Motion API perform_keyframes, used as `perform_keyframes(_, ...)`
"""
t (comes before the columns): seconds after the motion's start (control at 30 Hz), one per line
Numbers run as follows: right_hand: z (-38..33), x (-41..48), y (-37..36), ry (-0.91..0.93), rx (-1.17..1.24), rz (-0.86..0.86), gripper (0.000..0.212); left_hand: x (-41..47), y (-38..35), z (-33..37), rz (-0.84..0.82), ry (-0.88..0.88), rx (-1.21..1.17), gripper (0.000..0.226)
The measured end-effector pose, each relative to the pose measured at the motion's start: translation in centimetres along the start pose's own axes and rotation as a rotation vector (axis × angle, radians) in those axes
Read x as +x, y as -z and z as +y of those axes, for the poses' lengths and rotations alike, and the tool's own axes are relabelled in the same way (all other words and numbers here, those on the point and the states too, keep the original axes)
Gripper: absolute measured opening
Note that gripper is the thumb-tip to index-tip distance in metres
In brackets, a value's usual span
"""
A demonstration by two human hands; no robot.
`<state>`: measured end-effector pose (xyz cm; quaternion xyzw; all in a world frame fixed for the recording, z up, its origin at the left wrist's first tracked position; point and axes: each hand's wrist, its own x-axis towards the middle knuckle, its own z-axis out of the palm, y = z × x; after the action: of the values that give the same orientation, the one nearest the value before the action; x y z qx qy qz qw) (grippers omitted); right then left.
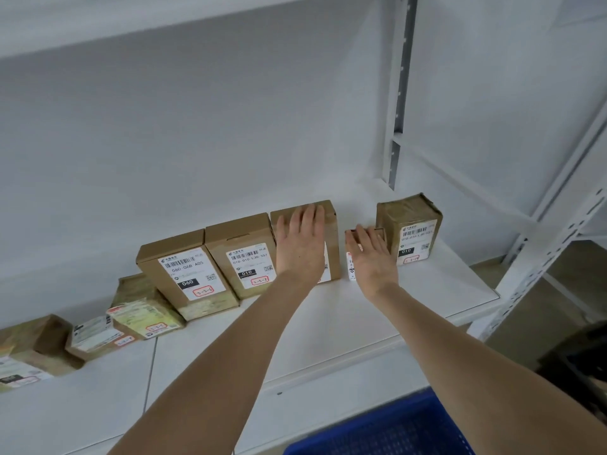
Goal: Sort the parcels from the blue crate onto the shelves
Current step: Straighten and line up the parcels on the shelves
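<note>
Flat and open, both hands lie against parcels on the white shelf (pixel 328 326): the left hand (pixel 300 244) rests with straight, close-set fingers on the front of an upright cardboard box (pixel 331 221), and the right hand (pixel 372 257) lies with straight fingers over a small thin parcel (pixel 350 269); whether its thumb hooks round that parcel's edge cannot be told. Reading from the left, a brown taped parcel (pixel 36 343) sits at the frame edge, followed by a low parcel (pixel 95 336) with a white label facing up and a greenish flat packet (pixel 144 313) propped at a slant. Next stands a cardboard box marked 060 (pixel 184 274), touching a second box marked 010 (pixel 243 254); each carries a barcode label and a red-outlined handwritten tag. The box under the left hand stands directly beside the 010 box, completing a row of three. A bare strip of shelf separates this row from the small thin parcel, which stands upright with only its white label edge and top rim visible past the right hand. Just beside it, to the right, stands a tape-wrapped parcel (pixel 409 231), also marked 010. A perforated white upright (pixel 399 93) rises behind this parcel, and an upper shelf board (pixel 131 24) spans the top. The blue crate (pixel 394 428) shows at the lower right, below the shelf's front edge and under the right forearm; its contents are out of view.
</note>
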<state>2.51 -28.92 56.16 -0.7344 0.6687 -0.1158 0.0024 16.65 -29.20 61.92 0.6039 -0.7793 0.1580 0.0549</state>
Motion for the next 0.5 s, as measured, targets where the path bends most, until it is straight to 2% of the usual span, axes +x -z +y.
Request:
perform_keyframes(0.23,0.0,1.3,0.3,0.010,0.118,0.158,0.050,-0.1,-0.7,-0.1,0.062,0.013,0.004,0.083)
perform_keyframes(0.37,0.1,2.1,0.3,-0.020,0.098,0.167,0.038,-0.1,-1.2,-0.1,0.094,0.015,0.021,0.083)
perform_keyframes(0.5,-0.3,2.9,0.8,-0.058,0.032,0.138,0.035,-0.1,-1.6,-0.2,0.120,0.021,0.046,0.082)
